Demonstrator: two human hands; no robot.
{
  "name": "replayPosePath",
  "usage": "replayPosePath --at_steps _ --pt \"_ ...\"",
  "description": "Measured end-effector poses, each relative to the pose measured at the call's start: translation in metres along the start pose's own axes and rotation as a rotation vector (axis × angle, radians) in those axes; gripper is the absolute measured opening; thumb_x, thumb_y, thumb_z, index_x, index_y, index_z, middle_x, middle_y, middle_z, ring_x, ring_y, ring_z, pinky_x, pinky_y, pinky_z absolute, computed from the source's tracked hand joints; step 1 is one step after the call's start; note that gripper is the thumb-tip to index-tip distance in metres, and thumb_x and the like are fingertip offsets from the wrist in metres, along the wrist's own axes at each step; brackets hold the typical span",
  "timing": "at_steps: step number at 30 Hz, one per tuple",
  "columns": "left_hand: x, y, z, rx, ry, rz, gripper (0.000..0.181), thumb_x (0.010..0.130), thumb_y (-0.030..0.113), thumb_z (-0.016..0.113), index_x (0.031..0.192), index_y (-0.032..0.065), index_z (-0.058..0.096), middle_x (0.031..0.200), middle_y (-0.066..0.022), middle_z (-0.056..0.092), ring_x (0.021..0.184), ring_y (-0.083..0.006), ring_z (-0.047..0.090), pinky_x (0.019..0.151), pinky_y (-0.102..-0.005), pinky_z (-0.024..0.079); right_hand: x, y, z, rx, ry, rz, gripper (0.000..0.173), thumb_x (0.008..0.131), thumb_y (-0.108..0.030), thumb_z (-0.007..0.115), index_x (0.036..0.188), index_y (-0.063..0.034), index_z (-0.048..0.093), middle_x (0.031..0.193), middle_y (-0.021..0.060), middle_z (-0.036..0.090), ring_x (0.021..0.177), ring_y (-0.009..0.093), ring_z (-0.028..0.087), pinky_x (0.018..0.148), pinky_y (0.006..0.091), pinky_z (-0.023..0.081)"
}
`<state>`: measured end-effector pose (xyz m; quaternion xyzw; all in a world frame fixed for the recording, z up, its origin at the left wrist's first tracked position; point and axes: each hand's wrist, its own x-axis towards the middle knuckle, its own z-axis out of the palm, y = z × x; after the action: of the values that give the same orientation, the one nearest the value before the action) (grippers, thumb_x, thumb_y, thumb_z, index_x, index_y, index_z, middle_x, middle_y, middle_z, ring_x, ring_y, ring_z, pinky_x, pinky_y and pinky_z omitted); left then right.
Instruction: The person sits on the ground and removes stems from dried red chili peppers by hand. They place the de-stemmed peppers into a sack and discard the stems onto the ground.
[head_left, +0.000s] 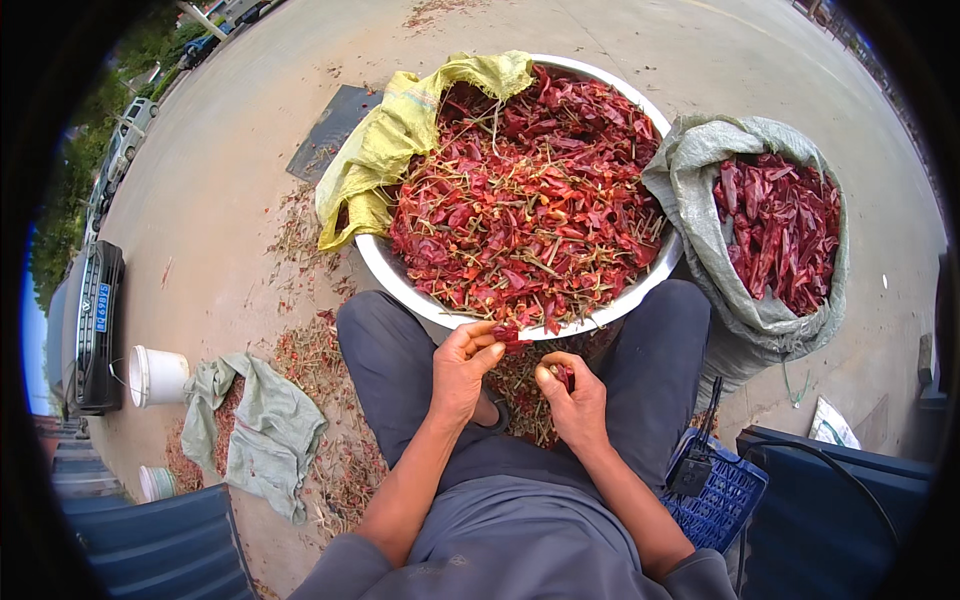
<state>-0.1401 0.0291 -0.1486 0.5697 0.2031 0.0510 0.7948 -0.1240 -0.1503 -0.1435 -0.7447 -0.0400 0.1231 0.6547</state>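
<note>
Dried red chili peppers, mixed with stems, (517, 217) fill a wide metal basin (420, 301) in front of my knees. A yellow woven sack (390, 135) drapes over its left rim. My left hand (463, 364) pinches a piece of dried red chili (511, 337) at the near rim. My right hand (576, 397), a little lower and to the right, has its fingers curled round another dried red chili (561, 375). Right of the basin stands a pale woven sack (694, 180), rolled open, with dark red dried chilies (780, 232) inside.
Chili scraps and stems (337, 420) litter the concrete at left, beside a greenish woven sack (270, 442) and a white bucket (161, 376). A blue plastic basket (716, 487) is by my right thigh. Parked vehicles (94, 322) stand at far left.
</note>
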Motion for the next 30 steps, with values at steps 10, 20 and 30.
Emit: replayPosePath --at_steps 10,20,30 --pt "-0.032 -0.021 -0.002 0.138 -0.199 -0.008 0.029 0.093 -0.002 0.064 0.122 -0.0048 0.061 0.105 -0.0065 0.067 0.092 -0.0118 0.064 0.081 -0.0253 0.053 -0.001 -0.002 0.002 -0.377 0.04 -0.375 0.023 0.081 -0.01 0.076 0.1 -0.0031 0.067 0.086 0.0114 0.066 0.075 0.028 0.067 0.066 0.0367 0.054" --pt "-0.038 -0.014 0.003 0.693 -0.145 0.397 0.012 0.085 0.004 0.074 0.094 -0.0014 0.071 0.082 -0.011 0.066 0.074 -0.0203 0.065 0.065 -0.0308 0.05 -0.01 0.015 0.004 -0.474 -0.061 -0.411 0.025 0.077 -0.009 0.077 0.099 -0.0032 0.067 0.086 0.0136 0.068 0.077 0.031 0.068 0.067 0.0363 0.054" --pt "-0.035 -0.033 0.001 0.922 -0.057 0.645 0.013 0.087 0.006 0.069 0.082 0.0012 0.058 0.075 -0.0148 0.06 0.065 -0.0328 0.059 0.06 -0.0414 0.048 -0.013 0.023 0.005 -0.393 -0.241 -0.147 0.022 0.085 -0.013 0.073 0.104 -0.0025 0.067 0.081 0.0149 0.068 0.071 0.027 0.068 0.066 0.0359 0.052"
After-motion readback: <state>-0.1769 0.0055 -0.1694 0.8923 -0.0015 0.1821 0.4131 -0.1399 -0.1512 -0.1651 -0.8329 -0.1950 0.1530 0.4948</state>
